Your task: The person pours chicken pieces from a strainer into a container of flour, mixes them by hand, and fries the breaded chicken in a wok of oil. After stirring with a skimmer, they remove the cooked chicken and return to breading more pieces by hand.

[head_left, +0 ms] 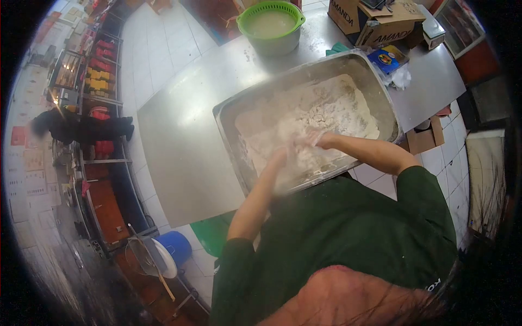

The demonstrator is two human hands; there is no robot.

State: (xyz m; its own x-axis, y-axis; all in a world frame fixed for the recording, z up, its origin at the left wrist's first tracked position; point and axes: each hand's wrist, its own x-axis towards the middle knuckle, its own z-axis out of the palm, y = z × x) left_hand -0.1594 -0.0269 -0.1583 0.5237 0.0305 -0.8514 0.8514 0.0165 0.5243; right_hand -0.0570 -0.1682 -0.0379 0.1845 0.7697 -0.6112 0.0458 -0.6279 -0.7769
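Note:
A large rectangular metal tub (222, 127) stands on the steel table, tilted in the view. Pale flour (356, 106) covers its bottom, with rough lumps near the middle. Both hands are inside the tub, low over the flour and close together. My left hand (280, 157) is dusted white and smeared, its fingers lost in the powder haze. Just to its right, my right hand (316, 139) is also coated in white, its fingers blurred. Whether either hand holds anything cannot be made out.
Behind the tub stands a bucket with a green strainer (272, 24). Cardboard boxes (380, 27), a blue packet (387, 58) and a scale (433, 33) sit at the back right. A person in dark clothes (81, 127) stands by shelves at the left. A blue bucket (176, 247) is lower left.

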